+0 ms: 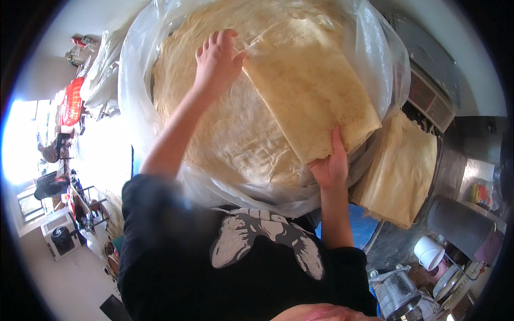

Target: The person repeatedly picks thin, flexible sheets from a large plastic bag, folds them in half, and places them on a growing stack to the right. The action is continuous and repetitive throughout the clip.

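Observation:
A broad pile of thin, pale-yellow flatbread-like sheets (225, 132) lies before me inside a clear plastic bag (136, 80) that is opened out around it. On its right side is a sheet folded into a long rectangle (309, 92). My right hand (331, 166) grips the near end of this folded sheet, thumb on top and fingers hidden beneath. My left hand (219, 56) is over the pile with its fingers apart. Its thumb is close to the folded sheet's left corner; whether they touch, I cannot tell.
Right of the bag, a stack of folded sheets (401, 168) rests on a dark surface (449, 160). Beyond it are a white bucket (429, 252), a metal pot (395, 289) and a dark cylinder (459, 226). A red lantern-like object (73, 101) is at far left, near bright windows.

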A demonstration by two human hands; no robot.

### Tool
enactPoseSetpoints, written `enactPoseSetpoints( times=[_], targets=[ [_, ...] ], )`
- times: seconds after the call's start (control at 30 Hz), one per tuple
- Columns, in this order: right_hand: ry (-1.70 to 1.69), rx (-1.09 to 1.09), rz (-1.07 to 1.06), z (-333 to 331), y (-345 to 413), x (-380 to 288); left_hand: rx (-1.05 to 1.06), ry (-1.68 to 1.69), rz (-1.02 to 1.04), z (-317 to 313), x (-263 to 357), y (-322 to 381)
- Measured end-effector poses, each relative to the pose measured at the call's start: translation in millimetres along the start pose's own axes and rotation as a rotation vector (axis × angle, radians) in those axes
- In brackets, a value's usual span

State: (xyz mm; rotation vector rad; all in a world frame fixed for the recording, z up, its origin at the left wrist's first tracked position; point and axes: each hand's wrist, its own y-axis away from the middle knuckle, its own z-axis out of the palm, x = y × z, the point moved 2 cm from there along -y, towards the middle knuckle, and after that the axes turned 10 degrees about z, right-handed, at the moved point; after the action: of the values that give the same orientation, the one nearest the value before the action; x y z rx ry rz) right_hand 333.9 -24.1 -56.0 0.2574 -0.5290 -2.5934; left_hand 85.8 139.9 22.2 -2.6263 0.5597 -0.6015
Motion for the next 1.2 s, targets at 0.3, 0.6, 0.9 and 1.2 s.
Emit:
enactPoseSetpoints(
  times=[0.3,0.6,0.9,1.2],
  targets=[
    [0.338,0.182,-0.214,9,13,-6,0.270,0.501,0.004,22,104,67],
    [0.451,0.415,-0.275,31,31,16,-0.049,2.198,-1.188,43,145,106],
    [0.311,0.159,-0.089,13,49,10,-0.067,2.107,-0.970,26,145,111],
    [0.395,0.337,-0.377,25,32,18,-0.153,2.230,-0.839,28,98,112]
  ],
)
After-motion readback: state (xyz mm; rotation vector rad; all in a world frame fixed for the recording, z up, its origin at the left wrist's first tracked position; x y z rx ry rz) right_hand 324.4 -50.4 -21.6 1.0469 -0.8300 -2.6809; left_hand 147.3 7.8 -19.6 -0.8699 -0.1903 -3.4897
